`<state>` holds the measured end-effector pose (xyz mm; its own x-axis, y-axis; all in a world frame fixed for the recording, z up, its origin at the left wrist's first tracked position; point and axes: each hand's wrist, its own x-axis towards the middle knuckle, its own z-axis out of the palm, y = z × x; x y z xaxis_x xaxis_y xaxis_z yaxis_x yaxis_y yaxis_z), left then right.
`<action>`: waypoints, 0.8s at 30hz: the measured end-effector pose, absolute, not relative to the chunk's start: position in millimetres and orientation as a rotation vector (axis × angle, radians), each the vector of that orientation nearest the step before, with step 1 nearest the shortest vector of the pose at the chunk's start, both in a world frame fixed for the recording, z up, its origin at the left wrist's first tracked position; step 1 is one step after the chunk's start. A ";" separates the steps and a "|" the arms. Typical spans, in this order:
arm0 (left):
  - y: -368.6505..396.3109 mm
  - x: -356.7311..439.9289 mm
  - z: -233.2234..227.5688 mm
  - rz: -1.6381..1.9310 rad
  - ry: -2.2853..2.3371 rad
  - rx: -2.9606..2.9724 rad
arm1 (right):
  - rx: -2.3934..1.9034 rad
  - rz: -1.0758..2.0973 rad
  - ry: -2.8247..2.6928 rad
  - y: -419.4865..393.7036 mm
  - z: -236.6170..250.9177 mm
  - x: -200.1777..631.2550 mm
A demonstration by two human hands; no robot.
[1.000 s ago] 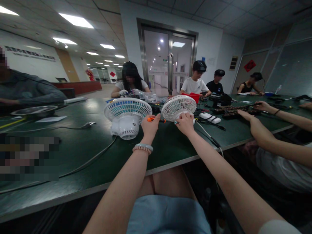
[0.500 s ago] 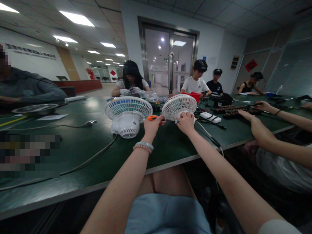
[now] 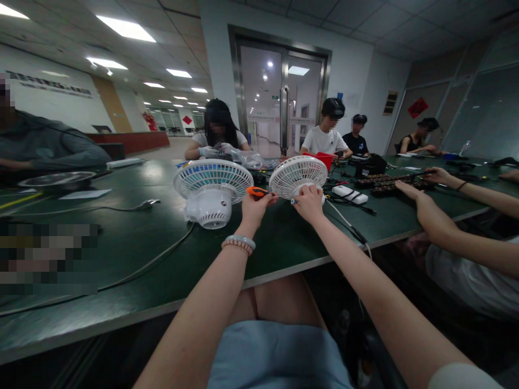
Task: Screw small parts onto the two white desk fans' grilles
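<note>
Two small white desk fans stand on a dark green table (image 3: 121,254). My left hand (image 3: 254,209) grips an orange-handled screwdriver (image 3: 259,192), its shaft pointing right toward the right fan (image 3: 298,175). My right hand (image 3: 310,203) is closed on the base of that right fan, just under its round grille. The left fan (image 3: 211,189) stands untouched beside my left hand, with its cable trailing toward the table's near edge. A bead bracelet sits on my left wrist.
A co-worker's arms (image 3: 454,227) reach in from the right to dark parts on the table. A white power strip (image 3: 349,195) and cables lie behind the right fan. Several people sit along the far side. A cable with a plug (image 3: 146,205) crosses the left.
My left hand has lifted the screwdriver slightly and tilted its handle up to the left. My right hand and both fans have stayed in place.
</note>
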<state>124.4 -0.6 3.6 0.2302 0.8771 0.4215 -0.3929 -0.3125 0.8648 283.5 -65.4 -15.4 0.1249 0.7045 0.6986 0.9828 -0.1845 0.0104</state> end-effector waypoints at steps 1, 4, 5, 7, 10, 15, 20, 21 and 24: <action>-0.3 124.4 3.5 1.384 0.509 1.333 | -1.951 -0.803 -1.628 -65.4 -15.4 283.6; 1.4 123.9 2.6 1.392 0.530 1.345 | -1.956 -0.803 -1.628 -65.3 -15.4 283.8; 2.1 123.6 2.2 1.390 0.550 1.365 | -1.957 -0.803 -1.626 -65.3 -15.3 283.8; 3.4 122.9 1.5 1.386 0.606 1.423 | -1.961 -0.801 -1.627 -65.3 -15.0 283.6; 5.7 121.9 0.1 1.398 0.676 1.491 | -1.968 -0.797 -1.629 -65.5 -14.4 283.2; 10.4 121.5 -3.1 1.432 0.704 1.522 | -1.953 -0.809 -1.627 -65.6 -14.7 283.5; 12.8 122.6 -4.7 1.445 0.674 1.510 | -1.936 -0.813 -1.630 -64.6 -16.3 284.7; 12.6 122.9 -4.6 1.445 0.673 1.505 | -1.941 -0.812 -1.629 -64.4 -16.5 284.6; 10.4 123.8 -3.4 1.435 0.666 1.485 | -1.962 -0.800 -1.628 -64.3 -16.4 283.9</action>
<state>123.8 10.4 -3.4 0.1683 0.8748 0.4544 -0.2177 -0.4166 0.8827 283.9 -64.3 -16.4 0.1280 0.7112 0.6913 0.9818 -0.1893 0.0129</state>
